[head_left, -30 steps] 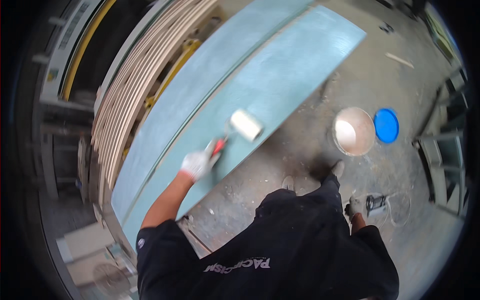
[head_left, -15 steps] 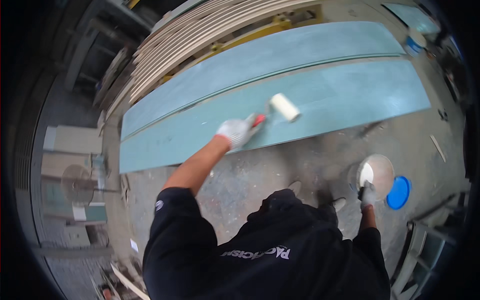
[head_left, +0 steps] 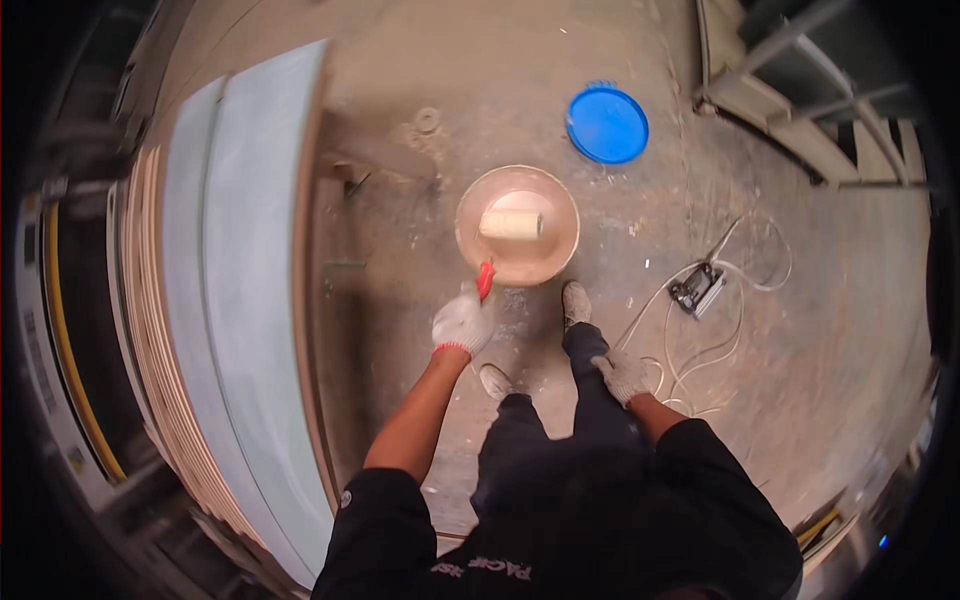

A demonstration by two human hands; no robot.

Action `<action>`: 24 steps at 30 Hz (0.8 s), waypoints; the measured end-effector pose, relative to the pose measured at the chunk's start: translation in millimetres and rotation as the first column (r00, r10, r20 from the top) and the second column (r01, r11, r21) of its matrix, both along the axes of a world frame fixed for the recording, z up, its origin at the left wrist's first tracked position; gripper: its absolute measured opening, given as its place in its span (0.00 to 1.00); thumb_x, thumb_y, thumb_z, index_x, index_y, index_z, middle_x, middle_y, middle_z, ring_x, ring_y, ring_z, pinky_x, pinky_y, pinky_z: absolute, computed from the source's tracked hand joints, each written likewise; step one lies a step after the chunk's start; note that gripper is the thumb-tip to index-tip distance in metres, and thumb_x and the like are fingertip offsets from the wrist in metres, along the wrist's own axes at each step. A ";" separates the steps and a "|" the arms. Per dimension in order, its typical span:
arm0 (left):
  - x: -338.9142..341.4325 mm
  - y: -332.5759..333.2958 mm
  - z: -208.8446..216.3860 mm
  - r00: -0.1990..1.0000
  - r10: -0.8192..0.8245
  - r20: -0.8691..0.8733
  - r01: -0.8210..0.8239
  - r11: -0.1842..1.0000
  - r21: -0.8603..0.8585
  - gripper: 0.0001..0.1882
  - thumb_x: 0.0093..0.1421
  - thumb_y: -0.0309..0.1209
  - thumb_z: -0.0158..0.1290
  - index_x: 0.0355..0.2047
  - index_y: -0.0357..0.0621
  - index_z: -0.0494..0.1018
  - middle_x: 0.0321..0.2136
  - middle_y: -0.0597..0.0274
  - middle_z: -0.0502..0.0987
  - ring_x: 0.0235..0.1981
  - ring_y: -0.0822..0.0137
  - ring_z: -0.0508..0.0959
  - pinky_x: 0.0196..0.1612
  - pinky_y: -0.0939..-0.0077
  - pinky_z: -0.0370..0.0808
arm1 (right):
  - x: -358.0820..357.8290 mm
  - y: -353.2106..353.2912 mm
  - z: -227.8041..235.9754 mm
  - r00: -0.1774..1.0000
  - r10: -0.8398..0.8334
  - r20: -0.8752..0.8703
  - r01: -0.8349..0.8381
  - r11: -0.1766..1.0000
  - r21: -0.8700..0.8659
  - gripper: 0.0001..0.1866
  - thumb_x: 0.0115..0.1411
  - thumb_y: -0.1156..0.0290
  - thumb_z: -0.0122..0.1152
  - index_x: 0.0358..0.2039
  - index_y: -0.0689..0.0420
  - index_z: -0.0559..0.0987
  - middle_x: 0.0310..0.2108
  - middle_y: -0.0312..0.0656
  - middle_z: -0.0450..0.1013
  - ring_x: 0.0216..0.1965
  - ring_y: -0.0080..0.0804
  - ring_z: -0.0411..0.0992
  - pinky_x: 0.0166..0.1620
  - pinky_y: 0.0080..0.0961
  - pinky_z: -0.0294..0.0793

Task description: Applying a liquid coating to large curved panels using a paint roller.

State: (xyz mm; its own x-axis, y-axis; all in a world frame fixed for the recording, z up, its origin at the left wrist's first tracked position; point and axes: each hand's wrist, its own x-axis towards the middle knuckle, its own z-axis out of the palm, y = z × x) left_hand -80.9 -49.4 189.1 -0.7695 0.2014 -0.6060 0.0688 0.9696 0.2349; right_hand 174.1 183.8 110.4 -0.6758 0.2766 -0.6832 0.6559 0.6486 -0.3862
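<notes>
My left hand (head_left: 465,322), in a white knit glove with a red cuff, is closed round the red handle of a paint roller (head_left: 486,281). The roller's cream sleeve (head_left: 512,224) lies within the mouth of a round bucket (head_left: 568,242) on the floor, over the pale paint inside. Whether the sleeve touches the paint, I cannot tell. My right hand (head_left: 626,376), also gloved, rests on my right leg near the knee, fingers laid out and holding nothing.
Pale blue-green boards (head_left: 265,170) lie along the left beside stacked wooden strips (head_left: 150,300). A blue lid (head_left: 608,125) is on the floor beyond the bucket. At right sits a small metal tool (head_left: 698,290) with a looping cord or hose (head_left: 738,345). A metal frame (head_left: 800,45) stands far right.
My view has turned to the right, toward the bucket. My left hand has brought the roller from the board into the bucket's mouth. My right hand has moved from beside the bucket to my leg.
</notes>
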 end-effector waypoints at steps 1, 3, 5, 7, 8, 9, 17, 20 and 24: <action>-10.8 16.4 -29.4 0.999 -0.042 0.028 0.042 0.999 -0.014 0.23 0.65 0.43 0.52 0.54 0.41 0.68 0.36 0.31 0.80 0.40 0.33 0.81 0.44 0.42 0.76 | 1.8 9.6 -18.8 0.999 -0.042 0.028 0.042 0.999 -0.014 0.25 0.67 0.46 0.56 0.38 0.58 0.82 0.33 0.55 0.80 0.38 0.57 0.78 0.42 0.49 0.74; -23.3 51.0 -92.4 0.989 -0.087 0.123 0.096 0.993 -0.067 0.22 0.65 0.43 0.51 0.52 0.41 0.69 0.35 0.30 0.80 0.39 0.33 0.82 0.45 0.41 0.76 | 17.0 25.4 -59.9 0.998 0.047 -0.046 -0.048 0.999 -0.005 0.23 0.66 0.48 0.60 0.34 0.58 0.81 0.28 0.53 0.78 0.33 0.55 0.77 0.39 0.49 0.74; -43.0 78.4 -169.7 0.970 -0.100 0.219 0.130 0.984 -0.125 0.21 0.64 0.42 0.51 0.50 0.39 0.70 0.39 0.31 0.80 0.42 0.35 0.82 0.47 0.42 0.76 | 26.6 24.9 -99.1 0.985 0.060 -0.162 -0.052 0.997 0.051 0.18 0.65 0.53 0.63 0.33 0.56 0.82 0.25 0.49 0.77 0.30 0.52 0.76 0.36 0.48 0.73; -54.5 81.2 -261.7 0.958 -0.109 0.267 0.163 0.968 -0.191 0.20 0.65 0.43 0.50 0.48 0.39 0.74 0.44 0.35 0.80 0.46 0.38 0.81 0.50 0.46 0.77 | -1.2 32.9 -92.6 0.970 0.052 -0.236 -0.051 0.999 0.011 0.16 0.66 0.55 0.60 0.29 0.54 0.79 0.25 0.47 0.76 0.30 0.49 0.77 0.36 0.48 0.72; -56.6 83.6 -307.4 0.949 -0.117 0.294 0.180 0.963 -0.199 0.20 0.65 0.43 0.50 0.48 0.39 0.74 0.44 0.35 0.80 0.46 0.38 0.81 0.50 0.46 0.77 | -0.8 41.7 -97.1 0.955 0.125 -0.269 -0.122 0.992 0.025 0.10 0.63 0.61 0.64 0.33 0.53 0.79 0.23 0.43 0.75 0.30 0.46 0.76 0.36 0.45 0.71; -62.3 78.6 -349.8 0.918 -0.226 0.325 0.300 0.932 -0.201 0.22 0.67 0.43 0.46 0.53 0.40 0.74 0.48 0.38 0.80 0.50 0.39 0.80 0.53 0.46 0.76 | -2.0 48.5 -101.6 0.961 0.112 -0.252 -0.115 0.993 0.004 0.10 0.63 0.61 0.64 0.33 0.53 0.79 0.23 0.43 0.75 0.30 0.46 0.76 0.36 0.45 0.71; -96.2 119.3 -431.1 0.939 -0.256 0.229 0.305 0.928 -0.215 0.19 0.66 0.43 0.49 0.43 0.41 0.79 0.43 0.39 0.82 0.45 0.40 0.83 0.47 0.47 0.77 | -0.9 75.4 -121.5 0.955 -0.057 -0.290 0.046 0.998 -0.044 0.11 0.56 0.69 0.69 0.39 0.52 0.79 0.25 0.37 0.73 0.30 0.42 0.72 0.37 0.42 0.66; -107.3 78.7 -416.8 0.897 -0.340 0.283 0.403 0.892 -0.206 0.18 0.66 0.42 0.50 0.42 0.40 0.80 0.44 0.39 0.82 0.45 0.40 0.83 0.47 0.48 0.77 | -4.4 69.6 -128.9 0.945 -0.077 -0.317 0.051 0.995 -0.089 0.13 0.55 0.68 0.70 0.41 0.51 0.79 0.27 0.36 0.75 0.32 0.41 0.73 0.40 0.41 0.67; -143.5 100.8 -420.6 0.904 -0.285 0.319 0.364 0.905 -0.223 0.17 0.67 0.41 0.48 0.45 0.43 0.80 0.44 0.41 0.82 0.46 0.40 0.82 0.49 0.47 0.77 | -1.2 64.5 -133.3 0.939 -0.083 -0.334 0.053 0.994 -0.097 0.13 0.55 0.69 0.71 0.41 0.51 0.79 0.28 0.36 0.75 0.32 0.41 0.73 0.40 0.41 0.67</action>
State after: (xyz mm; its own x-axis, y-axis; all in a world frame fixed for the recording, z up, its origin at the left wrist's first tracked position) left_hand -224.4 51.4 -231.5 -0.4858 0.2091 -0.8487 0.3619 0.9319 0.0225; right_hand 172.9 248.3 -22.9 -0.8522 0.2808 -0.4415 0.5189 0.5616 -0.6445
